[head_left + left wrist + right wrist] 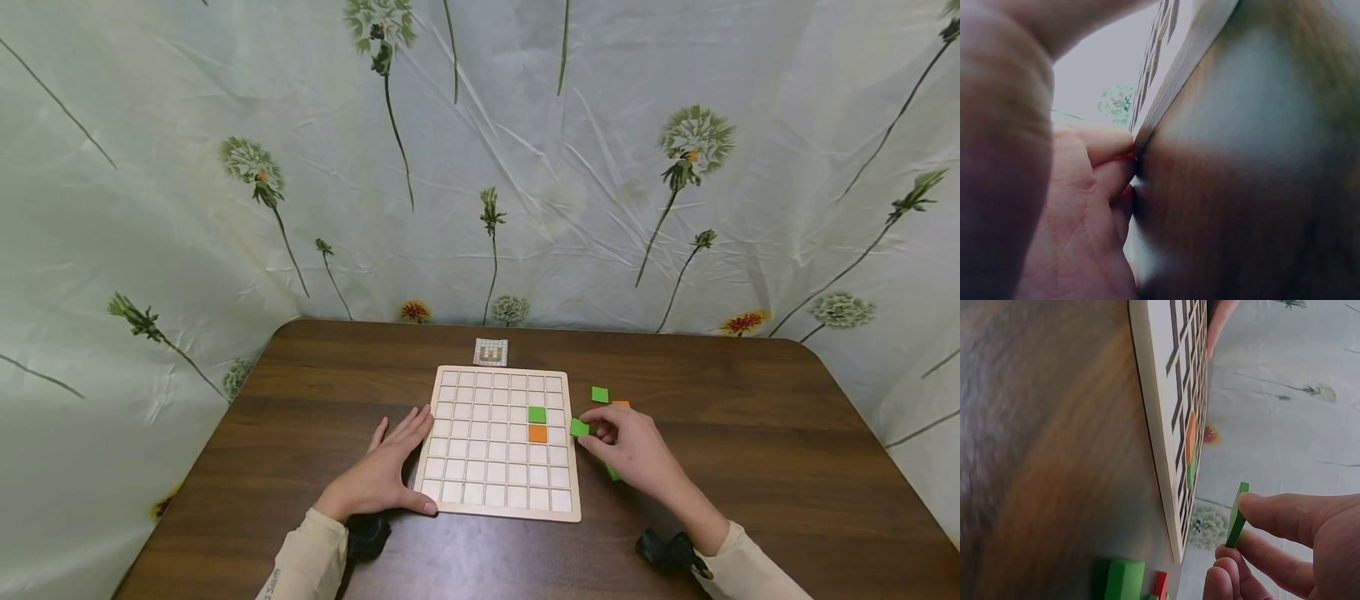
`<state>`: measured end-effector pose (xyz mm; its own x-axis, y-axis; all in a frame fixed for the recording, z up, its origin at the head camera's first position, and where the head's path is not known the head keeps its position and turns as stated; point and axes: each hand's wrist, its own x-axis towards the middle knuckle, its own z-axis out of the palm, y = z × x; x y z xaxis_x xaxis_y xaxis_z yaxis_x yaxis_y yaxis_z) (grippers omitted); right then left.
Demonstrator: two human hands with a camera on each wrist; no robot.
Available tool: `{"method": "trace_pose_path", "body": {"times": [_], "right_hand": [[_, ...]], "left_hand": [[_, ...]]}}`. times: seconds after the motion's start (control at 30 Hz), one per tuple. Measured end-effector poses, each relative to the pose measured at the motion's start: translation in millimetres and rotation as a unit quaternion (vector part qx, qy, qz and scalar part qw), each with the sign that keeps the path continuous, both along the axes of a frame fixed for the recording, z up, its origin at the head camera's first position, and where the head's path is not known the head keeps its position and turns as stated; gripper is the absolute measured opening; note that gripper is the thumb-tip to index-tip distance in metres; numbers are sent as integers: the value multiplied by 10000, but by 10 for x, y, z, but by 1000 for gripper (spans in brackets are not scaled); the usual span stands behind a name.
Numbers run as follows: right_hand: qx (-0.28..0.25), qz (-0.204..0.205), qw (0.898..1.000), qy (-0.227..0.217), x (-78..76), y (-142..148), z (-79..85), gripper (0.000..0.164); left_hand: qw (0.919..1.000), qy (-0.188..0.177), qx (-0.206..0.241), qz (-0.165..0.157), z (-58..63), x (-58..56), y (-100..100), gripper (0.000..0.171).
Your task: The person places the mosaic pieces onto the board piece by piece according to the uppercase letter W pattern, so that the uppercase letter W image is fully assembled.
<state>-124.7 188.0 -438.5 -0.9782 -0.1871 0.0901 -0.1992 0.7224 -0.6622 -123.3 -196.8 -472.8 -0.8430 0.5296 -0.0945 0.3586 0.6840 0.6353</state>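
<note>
A pale wooden grid board [476, 451] lies on the table. In its right part an orange square tile [537, 433] sits in a cell directly below a green square tile [537, 414]. My left hand [381, 473] rests along the board's left edge, with fingers extended and the thumb by the near left corner. Just off the right edge, my right hand [637, 450] pinches another green tile [579, 427] between thumb and fingers. The right wrist view shows that pinched tile standing on edge, held above the table.
Loose tiles lie right of the board: a green one [600, 394], an orange one [622, 404] and another green one [613, 473], some partly behind the right hand. A red piece [1160, 584] shows in the right wrist view. A small grid card [491, 352] lies beyond the board.
</note>
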Motion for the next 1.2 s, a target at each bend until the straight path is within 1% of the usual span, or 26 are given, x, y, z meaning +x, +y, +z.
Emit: {"method": "trace_pose_path", "body": {"times": [0.57,0.87,1.2], "right_hand": [[-148,158,9997,-123,56,-210,-18,21],[-245,324,9987,-306,54,-305,-55,19],[-185,599,9980,31,53,-345,-72,18]], "left_hand": [[10000,-21,-19,36,5,0,5,129],[10000,-19,-21,21,9,0,6,129],[10000,-14,-21,22,3,-2,8,129]]}}
